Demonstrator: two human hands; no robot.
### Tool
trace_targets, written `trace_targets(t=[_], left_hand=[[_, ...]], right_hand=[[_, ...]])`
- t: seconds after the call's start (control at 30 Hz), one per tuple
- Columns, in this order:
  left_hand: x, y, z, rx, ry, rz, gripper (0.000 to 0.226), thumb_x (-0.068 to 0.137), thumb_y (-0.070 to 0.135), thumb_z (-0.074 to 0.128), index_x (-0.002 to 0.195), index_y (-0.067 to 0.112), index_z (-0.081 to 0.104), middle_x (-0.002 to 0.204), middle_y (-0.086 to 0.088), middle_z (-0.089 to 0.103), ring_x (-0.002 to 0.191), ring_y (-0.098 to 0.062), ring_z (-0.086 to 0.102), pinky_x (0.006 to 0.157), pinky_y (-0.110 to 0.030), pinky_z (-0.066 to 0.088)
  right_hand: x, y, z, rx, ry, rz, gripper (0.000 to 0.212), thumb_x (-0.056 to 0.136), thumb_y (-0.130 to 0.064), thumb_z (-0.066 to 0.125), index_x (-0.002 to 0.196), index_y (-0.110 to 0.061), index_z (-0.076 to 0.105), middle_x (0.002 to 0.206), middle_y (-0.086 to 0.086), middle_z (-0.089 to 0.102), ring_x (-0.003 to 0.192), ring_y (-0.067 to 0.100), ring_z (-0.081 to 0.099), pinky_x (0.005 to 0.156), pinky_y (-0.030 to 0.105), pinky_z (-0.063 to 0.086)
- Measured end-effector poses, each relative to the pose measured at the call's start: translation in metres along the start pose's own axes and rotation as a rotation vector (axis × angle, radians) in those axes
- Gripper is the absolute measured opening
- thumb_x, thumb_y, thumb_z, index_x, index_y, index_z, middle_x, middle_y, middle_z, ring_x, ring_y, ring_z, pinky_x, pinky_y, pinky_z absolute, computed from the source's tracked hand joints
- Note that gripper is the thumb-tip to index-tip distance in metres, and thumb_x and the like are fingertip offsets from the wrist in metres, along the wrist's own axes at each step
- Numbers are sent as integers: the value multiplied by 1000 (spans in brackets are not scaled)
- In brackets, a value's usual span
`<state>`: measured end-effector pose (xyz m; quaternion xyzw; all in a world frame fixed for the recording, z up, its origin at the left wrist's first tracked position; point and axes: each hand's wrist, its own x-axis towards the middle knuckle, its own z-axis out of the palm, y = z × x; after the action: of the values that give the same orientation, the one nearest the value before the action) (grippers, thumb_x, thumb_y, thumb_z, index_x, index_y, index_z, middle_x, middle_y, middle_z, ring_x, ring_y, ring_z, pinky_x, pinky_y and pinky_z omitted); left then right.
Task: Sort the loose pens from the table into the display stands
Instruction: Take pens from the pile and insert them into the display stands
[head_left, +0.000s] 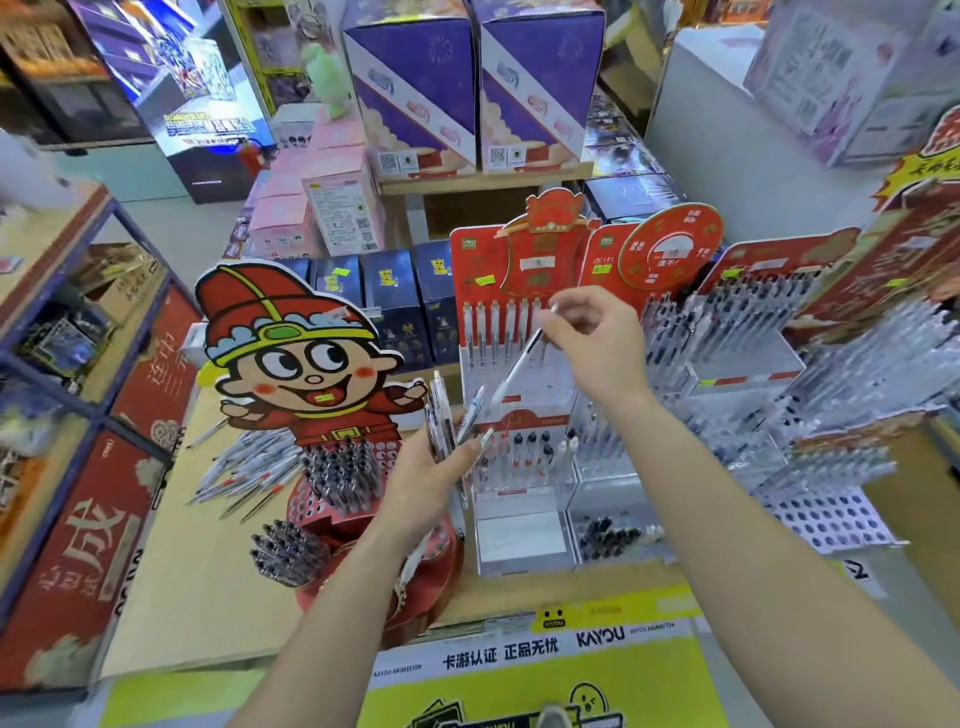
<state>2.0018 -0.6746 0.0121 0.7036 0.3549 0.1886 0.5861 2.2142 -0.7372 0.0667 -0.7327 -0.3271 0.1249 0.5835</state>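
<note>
My left hand (434, 470) grips a bunch of pens (441, 421) upright in front of the clear acrylic display stand (519, 519) with a red header. My right hand (597, 338) pinches a single white pen (517, 366) near its top, and the pen slants down to the left over the stand's upper tier. A row of white pens (493, 332) stands in that tier, and dark-capped pens (530, 447) fill the lower tier. Loose pens (244, 473) lie scattered on the wooden table at the left, beside the cartoon-figure stand (311, 374).
More pen stands (753, 338) crowd the right side, with an empty perforated tray (831, 519). A red round holder (426, 566) with dark pens sits under my left forearm. Dark blue boxes (389, 291) line the back. Shelving (78, 364) stands to the left.
</note>
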Motion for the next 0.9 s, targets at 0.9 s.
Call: trace_targets(t=[0.9], left_hand=[[-14, 16, 318, 174, -350, -143, 15, 99, 28, 65, 90, 15, 65, 65, 12, 59, 65, -9, 57, 71, -36, 47]], right_hand=[[-85, 225, -338, -245, 231, 257, 18, 89, -21, 77, 91, -35, 65, 88, -10, 70, 83, 15, 69, 80, 41, 58]])
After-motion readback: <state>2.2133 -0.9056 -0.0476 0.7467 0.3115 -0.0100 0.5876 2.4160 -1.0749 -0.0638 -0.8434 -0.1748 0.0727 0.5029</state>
